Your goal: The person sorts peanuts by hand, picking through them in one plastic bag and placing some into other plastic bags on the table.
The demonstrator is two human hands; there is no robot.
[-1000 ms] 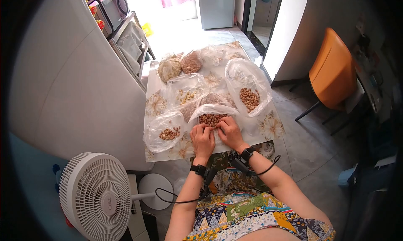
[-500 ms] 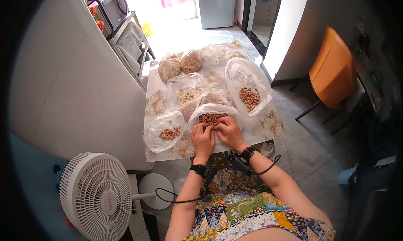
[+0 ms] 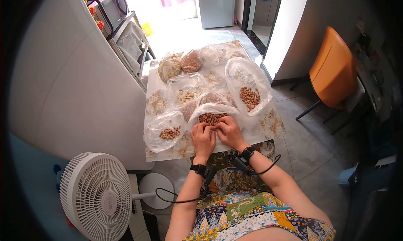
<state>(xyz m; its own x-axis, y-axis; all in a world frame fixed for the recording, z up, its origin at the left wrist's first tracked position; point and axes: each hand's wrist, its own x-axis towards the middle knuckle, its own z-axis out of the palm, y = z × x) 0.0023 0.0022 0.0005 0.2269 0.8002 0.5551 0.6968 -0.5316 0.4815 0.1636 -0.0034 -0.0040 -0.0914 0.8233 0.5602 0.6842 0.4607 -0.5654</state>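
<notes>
Left hand (image 3: 202,140) and right hand (image 3: 230,133) nearly meet over reddish-brown nuts (image 3: 210,118) in a near plastic bag (image 3: 194,118), fingers bent, tips close together, any pinched piece unclear; plenty lie there, with other piles in a left bag (image 3: 153,136) and right bag (image 3: 236,73)

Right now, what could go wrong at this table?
The left hand and right hand work at the near edge of the open middle bag; a snag there could spill its reddish-brown nuts. The lower-left bag lies open close to the table's edge, so a bump might tip it off. The black cable looping by the left forearm could catch on the fan.
</notes>
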